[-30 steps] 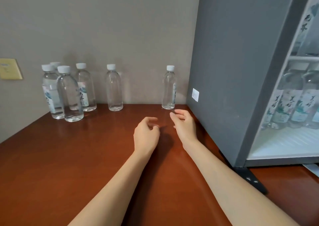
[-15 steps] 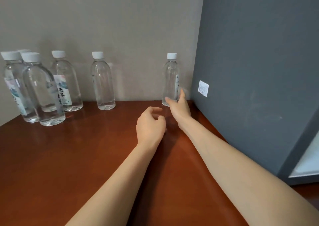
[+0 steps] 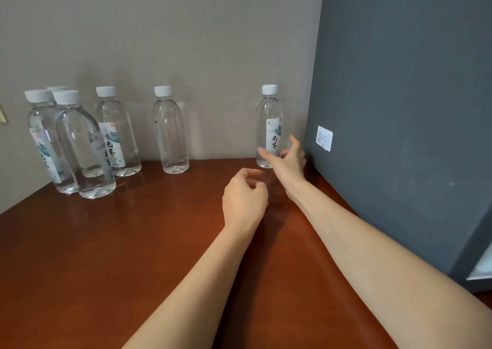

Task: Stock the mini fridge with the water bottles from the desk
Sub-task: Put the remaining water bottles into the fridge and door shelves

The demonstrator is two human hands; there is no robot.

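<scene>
Spread open, the right hand (image 3: 288, 162) brackets the foot of a water bottle (image 3: 269, 125), which stands upright at the back of the brown desk (image 3: 133, 242), in the corner between the grey wall (image 3: 186, 42) and the fridge (image 3: 399, 109). The left hand (image 3: 243, 197) hovers loosely curled and empty. More bottles (image 3: 110, 135) stand along the wall to the left.

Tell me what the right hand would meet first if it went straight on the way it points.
Most likely the water bottle standing alone beside the fridge: the open right hand points at its lower half. Whether they touch is unclear.

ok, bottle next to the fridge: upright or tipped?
Upright. The bottle stands on its base on the desk, cap on top.
</scene>
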